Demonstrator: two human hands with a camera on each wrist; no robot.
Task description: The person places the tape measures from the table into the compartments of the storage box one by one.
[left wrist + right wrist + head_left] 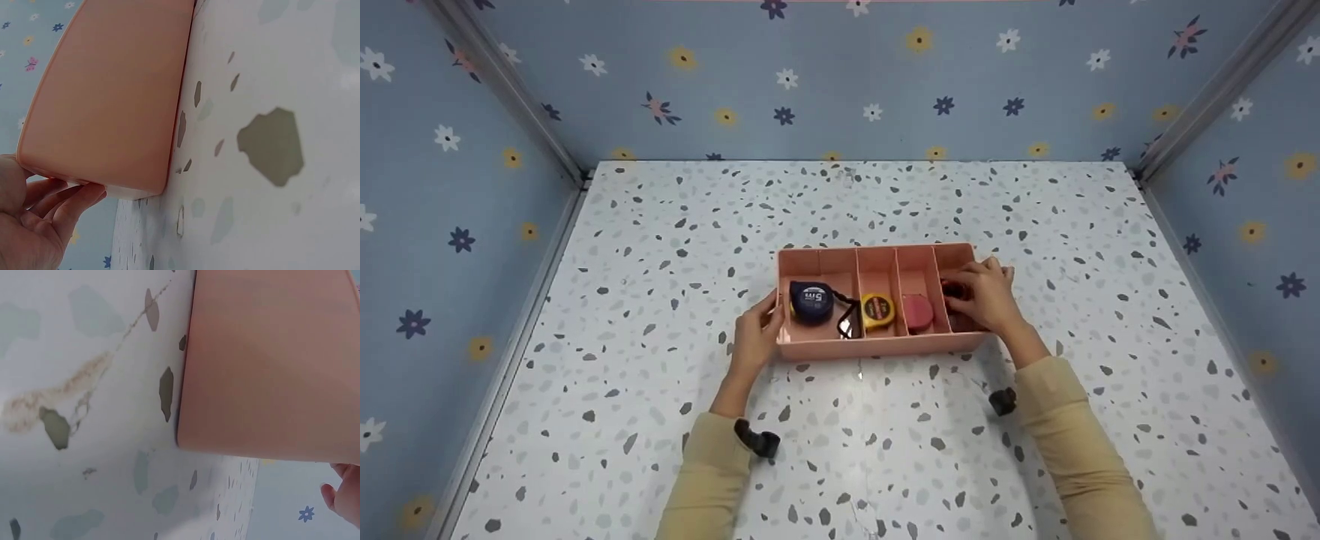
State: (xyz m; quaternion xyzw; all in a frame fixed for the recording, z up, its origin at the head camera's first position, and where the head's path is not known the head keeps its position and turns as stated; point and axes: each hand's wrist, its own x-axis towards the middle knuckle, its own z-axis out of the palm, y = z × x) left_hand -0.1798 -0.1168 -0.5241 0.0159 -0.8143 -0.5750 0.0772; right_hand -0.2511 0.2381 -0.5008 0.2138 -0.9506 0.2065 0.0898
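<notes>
A pink divided box (855,348) stands on the speckled table. My left hand (756,334) grips its left end; in the left wrist view the fingers (76,205) lie against the end wall and the thumb is at the rim. My right hand (988,294) reaches over the right end, thumb and forefinger pinching a dark object with orange on it (955,289) in the rightmost compartment. The hand covers much of that object. From left, the other compartments hold a dark blue tape measure (812,303) with a black strap, a yellow tape measure (877,310) and a round pink case (918,312).
The speckled white table (675,225) surrounds the box on all sides. Blue flowered walls (840,82) close off the back and both sides. A black band with a small device (757,439) sits at the left wrist, and a similar device (1003,401) at the right.
</notes>
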